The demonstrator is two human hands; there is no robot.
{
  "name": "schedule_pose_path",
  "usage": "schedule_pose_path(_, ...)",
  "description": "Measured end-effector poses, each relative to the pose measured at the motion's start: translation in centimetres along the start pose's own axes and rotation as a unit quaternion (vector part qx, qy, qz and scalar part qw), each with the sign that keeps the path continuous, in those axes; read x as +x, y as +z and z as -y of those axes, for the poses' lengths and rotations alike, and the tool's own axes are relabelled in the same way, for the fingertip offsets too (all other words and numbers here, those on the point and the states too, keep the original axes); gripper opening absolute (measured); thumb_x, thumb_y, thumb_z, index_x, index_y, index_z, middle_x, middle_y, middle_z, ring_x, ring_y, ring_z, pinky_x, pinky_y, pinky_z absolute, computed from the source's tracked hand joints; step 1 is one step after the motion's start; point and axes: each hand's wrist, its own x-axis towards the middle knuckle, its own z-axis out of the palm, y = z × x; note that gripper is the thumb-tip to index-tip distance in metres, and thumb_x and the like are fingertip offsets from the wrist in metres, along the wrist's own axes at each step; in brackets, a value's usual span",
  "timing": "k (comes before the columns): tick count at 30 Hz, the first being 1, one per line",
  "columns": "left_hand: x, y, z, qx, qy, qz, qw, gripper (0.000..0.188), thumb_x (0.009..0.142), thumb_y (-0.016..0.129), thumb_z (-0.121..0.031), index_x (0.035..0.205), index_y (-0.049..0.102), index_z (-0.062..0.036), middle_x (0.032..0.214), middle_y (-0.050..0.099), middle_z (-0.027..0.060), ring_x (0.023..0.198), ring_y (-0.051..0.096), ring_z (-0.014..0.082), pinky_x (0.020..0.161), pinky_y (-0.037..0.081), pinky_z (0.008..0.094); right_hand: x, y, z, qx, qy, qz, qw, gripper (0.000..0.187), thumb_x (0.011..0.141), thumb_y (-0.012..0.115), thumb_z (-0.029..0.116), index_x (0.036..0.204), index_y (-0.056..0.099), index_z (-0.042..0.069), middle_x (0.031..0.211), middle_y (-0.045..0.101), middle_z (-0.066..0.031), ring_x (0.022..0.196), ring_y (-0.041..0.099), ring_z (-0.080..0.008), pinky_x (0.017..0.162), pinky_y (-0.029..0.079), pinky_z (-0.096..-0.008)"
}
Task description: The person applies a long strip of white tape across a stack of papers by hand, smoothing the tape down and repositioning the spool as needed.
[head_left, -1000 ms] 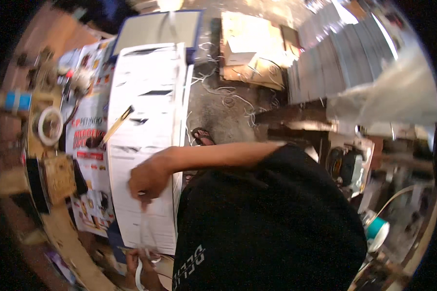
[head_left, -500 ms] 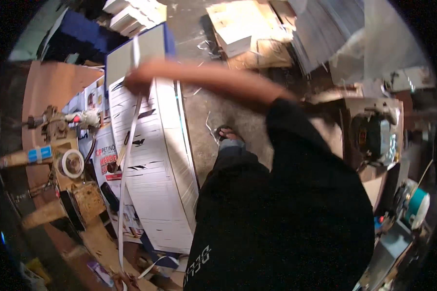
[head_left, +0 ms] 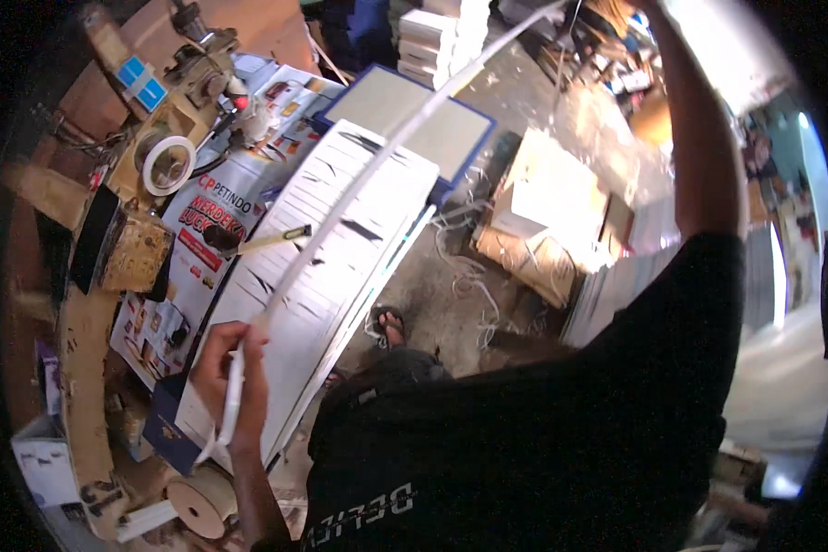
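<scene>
My left hand (head_left: 235,373) is closed on a long white strap (head_left: 359,189), above the near part of a long row of packed white paper (head_left: 340,267). A short tail of the strap hangs below that hand. From there the strap rises over the row toward the top edge of the picture. My right arm is raised high at the upper right; only part of my right hand (head_left: 646,5) shows at the edge, its fingers cut off. Dark blue boards (head_left: 474,124) bound the row's far end. A tool with a yellowish handle (head_left: 271,241) lies against the row's left side.
Left of the row, a printed sheet (head_left: 198,216) covers the bench, beside a white tape roll (head_left: 168,166) and a metal clamp-like device (head_left: 202,78). A brown spool (head_left: 201,504) stands near the lower edge. Stacked cardboard and paper (head_left: 547,207) and loose white strips (head_left: 465,276) are on the floor.
The view has turned. My right hand has gone from over the row's far end up to the upper right. My left hand has risen from the lower edge, the strap in it.
</scene>
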Motion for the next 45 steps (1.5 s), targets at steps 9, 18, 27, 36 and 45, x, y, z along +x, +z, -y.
schedule_pose_path(9,0.3,7.2,6.8,0.047,-0.071,-0.043,0.995,0.025,0.099,0.074,-0.022,0.092,0.069,0.0006,0.077,0.073,0.0086,0.071,0.069,0.0151,0.066,0.051,0.0293,-3.6,6.2,13.4,0.166,-0.097,-0.009,0.981,0.039,0.092,0.076,0.020,0.127,0.069,0.005,0.118,0.072,-0.0230,0.108,0.070,-0.0404,0.093,0.056,-0.0474)
schedule_pose_path(18,0.2,9.3,6.4,0.068,-0.004,-0.022,0.997,0.015,0.098,0.075,-0.021,0.101,0.071,-0.0062,0.098,0.075,0.0091,0.084,0.071,0.0195,0.070,0.056,0.0330,-27.0,10.3,28.6,0.507,-0.299,0.350,0.729,0.019,0.091,0.074,0.001,0.110,0.077,-0.001,0.099,0.077,-0.0174,0.078,0.074,-0.0285,0.073,0.059,-0.0361)
schedule_pose_path(27,-2.5,9.2,7.7,0.024,-0.011,-0.181,0.983,0.018,0.087,0.087,-0.013,0.096,0.077,-0.0019,0.104,0.077,0.0139,0.087,0.077,0.0200,0.065,0.060,0.0295,-28.5,10.4,28.7,0.434,-0.258,0.216,0.836,0.024,0.086,0.075,-0.004,0.109,0.077,0.002,0.092,0.075,-0.0146,0.070,0.070,-0.0216,0.065,0.056,-0.0345)
schedule_pose_path(36,-1.5,9.2,9.2,0.064,-0.032,-0.149,0.986,0.017,0.091,0.082,-0.011,0.087,0.068,-0.0021,0.076,0.074,0.0086,0.063,0.071,0.0144,0.054,0.053,0.0284,-29.0,10.3,29.1,0.418,-0.256,0.211,0.846,0.017,0.088,0.080,0.001,0.105,0.077,0.003,0.093,0.074,-0.0131,0.075,0.073,-0.0212,0.066,0.058,-0.0322)
schedule_pose_path(45,-0.9,9.5,9.3,0.042,-0.058,-0.151,0.986,0.019,0.090,0.082,-0.008,0.084,0.065,-0.0016,0.069,0.069,0.0081,0.060,0.068,0.0126,0.054,0.051,0.0294,-28.7,10.0,29.7,0.429,-0.217,0.250,0.841,0.019,0.084,0.085,0.013,0.101,0.079,0.007,0.093,0.075,-0.0135,0.085,0.073,-0.0289,0.075,0.059,-0.0398)
